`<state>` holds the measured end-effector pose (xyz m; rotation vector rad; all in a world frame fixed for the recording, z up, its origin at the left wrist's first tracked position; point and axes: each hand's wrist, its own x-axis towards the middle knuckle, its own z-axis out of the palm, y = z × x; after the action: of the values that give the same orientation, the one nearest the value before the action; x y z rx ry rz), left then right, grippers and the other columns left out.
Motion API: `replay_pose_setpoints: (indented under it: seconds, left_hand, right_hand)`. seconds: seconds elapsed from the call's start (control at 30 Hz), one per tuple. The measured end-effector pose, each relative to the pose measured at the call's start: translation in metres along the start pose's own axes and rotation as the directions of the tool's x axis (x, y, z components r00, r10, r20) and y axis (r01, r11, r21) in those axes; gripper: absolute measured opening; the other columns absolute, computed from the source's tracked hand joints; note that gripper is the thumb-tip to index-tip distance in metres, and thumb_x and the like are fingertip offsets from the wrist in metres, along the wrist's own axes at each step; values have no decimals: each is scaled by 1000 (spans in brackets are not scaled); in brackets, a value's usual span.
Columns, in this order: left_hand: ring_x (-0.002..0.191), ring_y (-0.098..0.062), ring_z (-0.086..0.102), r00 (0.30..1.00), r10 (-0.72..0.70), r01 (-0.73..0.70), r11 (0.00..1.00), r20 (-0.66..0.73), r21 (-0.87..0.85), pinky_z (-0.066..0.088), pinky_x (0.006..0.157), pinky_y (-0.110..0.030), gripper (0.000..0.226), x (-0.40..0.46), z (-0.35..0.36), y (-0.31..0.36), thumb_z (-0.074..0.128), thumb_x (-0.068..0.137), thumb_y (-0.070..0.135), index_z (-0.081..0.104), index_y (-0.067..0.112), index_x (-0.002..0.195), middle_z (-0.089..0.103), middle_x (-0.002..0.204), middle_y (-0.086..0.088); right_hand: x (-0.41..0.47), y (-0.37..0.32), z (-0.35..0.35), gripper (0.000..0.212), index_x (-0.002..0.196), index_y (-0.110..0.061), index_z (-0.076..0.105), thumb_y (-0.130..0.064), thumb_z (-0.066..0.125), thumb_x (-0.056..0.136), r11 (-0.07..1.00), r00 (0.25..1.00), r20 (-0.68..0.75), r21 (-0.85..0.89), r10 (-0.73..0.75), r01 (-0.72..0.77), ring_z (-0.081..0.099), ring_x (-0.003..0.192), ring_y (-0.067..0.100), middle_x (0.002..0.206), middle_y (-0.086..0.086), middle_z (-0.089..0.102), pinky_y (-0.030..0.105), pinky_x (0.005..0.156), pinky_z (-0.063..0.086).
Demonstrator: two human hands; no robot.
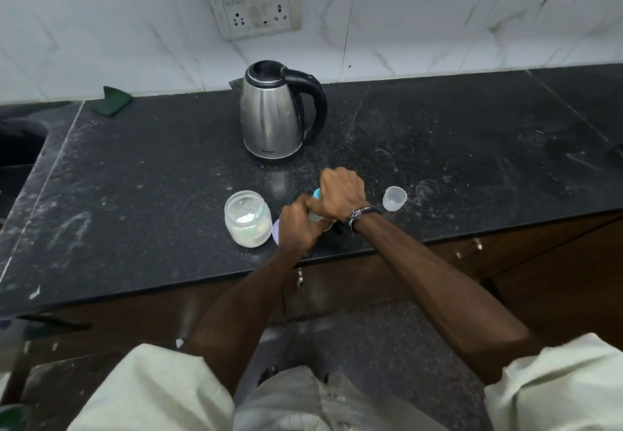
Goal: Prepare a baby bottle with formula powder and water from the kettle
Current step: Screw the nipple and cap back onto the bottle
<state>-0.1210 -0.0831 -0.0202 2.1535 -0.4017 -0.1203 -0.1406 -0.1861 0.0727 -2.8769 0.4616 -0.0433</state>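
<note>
Both hands close on the baby bottle (316, 216) at the counter's (455, 147) near edge: the left hand (298, 225) clenched round its body, the right hand (340, 193) clamped over its blue top. Just left of that grip stands the open formula jar (248, 218), a clear cap (394, 198) sits just right, and the kettle (273, 113) stands beyond.

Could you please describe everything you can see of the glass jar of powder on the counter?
The glass jar is a squat, clear, round-shouldered container standing upright and open near the front edge of the black counter. White powder fills the bottom and dusts the inner walls, and a pale scoop leans inside. A round lid, probably its own, lies just to its right, partly hidden by the left hand. No hand touches the jar. The kettle stands farther back.
</note>
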Motion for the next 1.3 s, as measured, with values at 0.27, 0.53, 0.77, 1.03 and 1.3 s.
replay_pose_setpoints:
  seconds: [0.27, 0.53, 0.77, 1.03, 1.3]
  left_hand:
    - [85, -36, 67, 1000, 13, -12, 999, -22, 35, 49, 68, -36, 47, -3, -2, 5, 79, 70, 38, 64, 7, 101, 73, 90, -15]
    - [84, -34, 68, 1000, 22, -22, 1000, -8, 15, 37, 66, -26, 46, -4, -6, 9, 68, 65, 42, 68, 9, 96, 75, 89, -13]
    - [86, -24, 69, 998, -28, 29, 1000, 55, -3, 49, 69, -30, 52, 0, -5, 8, 86, 59, 39, 67, 14, 101, 75, 93, -5]
    - [97, -22, 69, 997, -41, 40, 999, 66, 8, 56, 84, -39, 64, 1, -4, 5, 90, 58, 37, 65, 11, 112, 74, 107, -6]
    - [103, -21, 69, 995, -47, 47, 999, 90, -1, 56, 90, -43, 69, 3, -4, 4, 91, 59, 35, 63, 10, 116, 72, 115, -7]
  right_hand:
    - [-3, -12, 2, 33, 69, -14, 61, -45, 73, 73, 994, 993, -25, -3, 113, -113, 69, 82, 35, 86, 14, 71, 28, 59, 39]
    - [-2, -20, -3, 22, 83, -12, 72, -33, 74, 77, 982, 982, 7, -17, 186, -186, 70, 89, 32, 92, 13, 72, 28, 62, 44]
    - [-4, -3, -8, 47, 90, -10, 64, -56, 65, 79, 991, 987, 91, -4, 134, -135, 67, 93, 36, 98, 14, 70, 34, 67, 43]
    - [12, 53, -33, 71, 93, -9, 61, -72, 28, 92, 903, 935, 130, 246, 330, -353, 69, 92, 38, 100, 18, 72, 41, 79, 53]
    - [8, 106, -9, 69, 136, -12, 48, -41, 76, 80, 861, 842, 200, -207, 502, -464, 48, 125, 40, 139, 21, 46, 53, 96, 45]
